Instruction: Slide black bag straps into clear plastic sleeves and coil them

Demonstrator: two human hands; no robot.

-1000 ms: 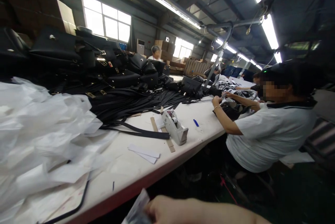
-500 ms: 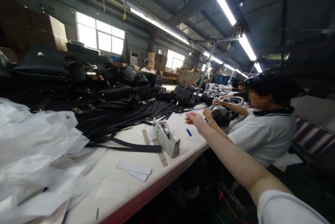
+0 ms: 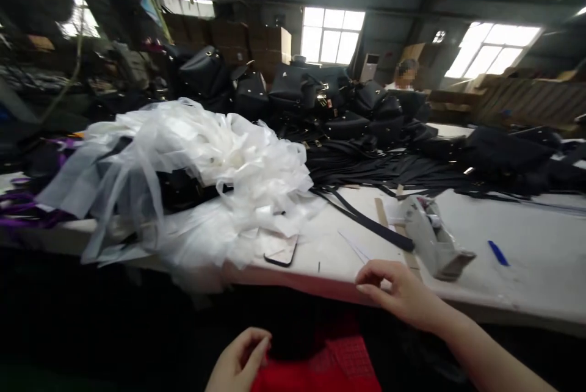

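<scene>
My right hand point(image 3: 400, 294) hovers at the table's front edge, its fingers curved and a gap showing between thumb and forefinger; I see nothing in it. Just beyond lie white paper strips point(image 3: 354, 246), partly hidden by the hand. Low in the view, my left hand point(image 3: 242, 358) is curled, thumb and fingertips close together; whatever they may hold is too small to make out. It is beside a red cloth point(image 3: 320, 370) below the table. A grey tape dispenser point(image 3: 433, 239) stands to the right of the strips, near a black strap point(image 3: 366, 221).
A heap of white translucent wrapping point(image 3: 238, 166) covers the table's left part, with a phone point(image 3: 281, 251) at its front. Black bags point(image 3: 293, 87) and straps pile up behind. A blue pen-like item point(image 3: 498, 253) lies right. One person point(image 3: 406, 77) is across the table.
The view has swung left, bringing the wrapping heap and phone into sight. My right arm has come back from its reach to the right. My left hand has appeared.
</scene>
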